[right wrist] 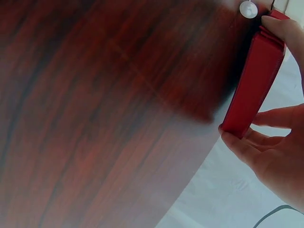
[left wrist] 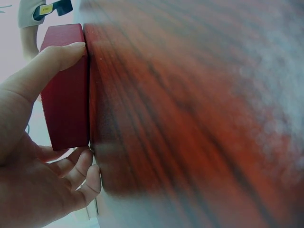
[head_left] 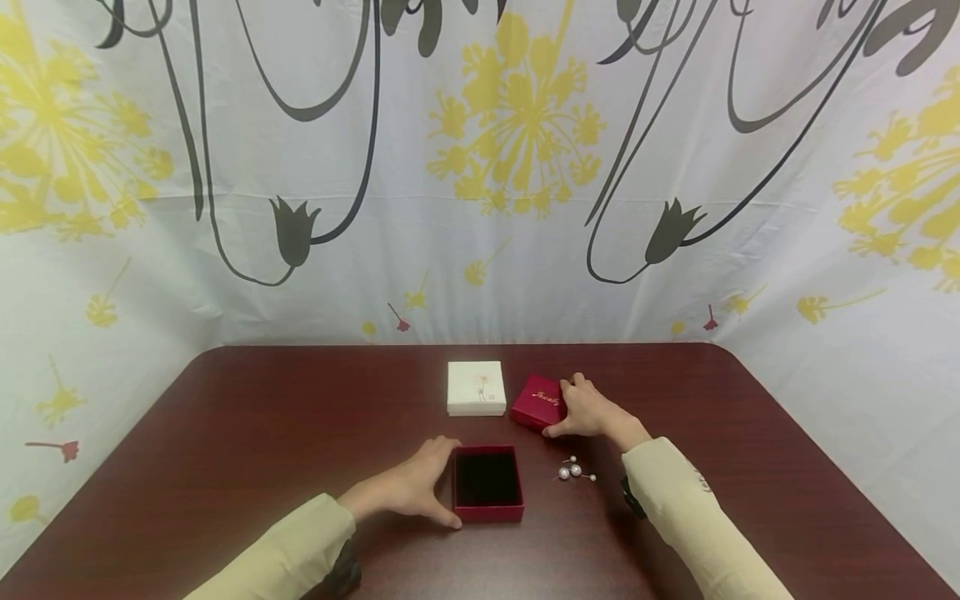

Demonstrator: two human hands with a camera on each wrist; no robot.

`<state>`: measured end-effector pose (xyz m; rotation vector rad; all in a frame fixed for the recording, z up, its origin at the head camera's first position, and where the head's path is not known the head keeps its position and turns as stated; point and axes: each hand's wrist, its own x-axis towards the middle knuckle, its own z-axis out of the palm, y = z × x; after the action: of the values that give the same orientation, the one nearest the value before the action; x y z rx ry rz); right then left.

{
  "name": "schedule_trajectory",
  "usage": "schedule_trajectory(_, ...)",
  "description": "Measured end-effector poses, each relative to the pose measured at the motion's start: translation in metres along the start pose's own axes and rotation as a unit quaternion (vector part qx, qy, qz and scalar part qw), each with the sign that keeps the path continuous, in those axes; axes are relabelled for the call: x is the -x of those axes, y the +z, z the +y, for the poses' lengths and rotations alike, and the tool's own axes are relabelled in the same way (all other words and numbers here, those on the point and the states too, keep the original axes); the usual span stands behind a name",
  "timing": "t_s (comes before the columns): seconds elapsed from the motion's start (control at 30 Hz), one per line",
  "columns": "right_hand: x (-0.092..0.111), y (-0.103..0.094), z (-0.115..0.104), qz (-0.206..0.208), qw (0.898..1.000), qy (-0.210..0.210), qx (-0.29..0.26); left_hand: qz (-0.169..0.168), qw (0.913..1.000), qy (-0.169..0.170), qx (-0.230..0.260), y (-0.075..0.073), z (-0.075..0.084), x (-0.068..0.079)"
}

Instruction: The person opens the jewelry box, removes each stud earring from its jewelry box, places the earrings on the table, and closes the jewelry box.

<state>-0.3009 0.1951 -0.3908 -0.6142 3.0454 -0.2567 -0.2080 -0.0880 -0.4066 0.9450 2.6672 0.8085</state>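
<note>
A red jewelry box base (head_left: 489, 514) with a black lining stands open side up at the front middle of the table. My left hand (head_left: 411, 483) grips it from the left, thumb on the near side and fingers at the far side; the left wrist view shows the base's red wall (left wrist: 66, 104) between them. Farther back and to the right, my right hand (head_left: 588, 410) holds the red box lid (head_left: 536, 402), which bears gold lettering. Thumb and fingers span the lid's edge (right wrist: 254, 80) in the right wrist view. Several pearl earrings (head_left: 575, 471) lie right of the base.
A white box (head_left: 476, 387) with a small flower print stands behind the base, just left of the red lid. The dark wooden table (head_left: 300, 400) has rounded far corners. Behind it hangs a white curtain (head_left: 420, 250) with a flower pattern.
</note>
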Motion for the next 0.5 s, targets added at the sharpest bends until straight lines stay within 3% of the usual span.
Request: schedule_trajectory(0.5,0.017,-0.009,0.001,0.047,0.998,-0.045,-0.016,0.001,1.0000,-0.001,-0.004,0.000,0.001,-0.001)
